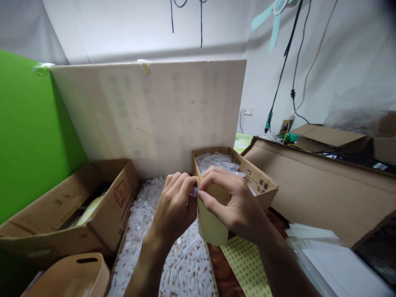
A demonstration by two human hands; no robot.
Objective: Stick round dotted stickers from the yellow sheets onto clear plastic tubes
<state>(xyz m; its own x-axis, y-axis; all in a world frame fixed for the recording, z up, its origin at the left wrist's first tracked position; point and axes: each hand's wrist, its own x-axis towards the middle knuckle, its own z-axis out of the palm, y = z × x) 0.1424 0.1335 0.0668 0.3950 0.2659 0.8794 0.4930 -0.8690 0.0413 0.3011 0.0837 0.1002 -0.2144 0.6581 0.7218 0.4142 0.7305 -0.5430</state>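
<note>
My left hand (176, 204) is closed, its thumb and fingers pinching a small clear plastic piece (193, 192), mostly hidden by the fingers. My right hand (232, 198) grips the upper edge of a curled pale-yellow sticker sheet (213, 227), which bends into a tube shape below the fingers. The two hands meet at the sheet's edge, the plastic piece next to it. Lower right of the curl, a yellow strip with rows of round dots (247, 266) lies on the dark table. Beneath the hands is a wide tray of small clear plastic pieces (185, 268).
A cardboard box (260, 181) of clear tubes stands behind my hands. At left are a larger open carton (114, 206) and a tan bin (77, 272). White sheets (337, 255) lie at right beside a cardboard flap (321, 185). A pale board (154, 115) rises behind.
</note>
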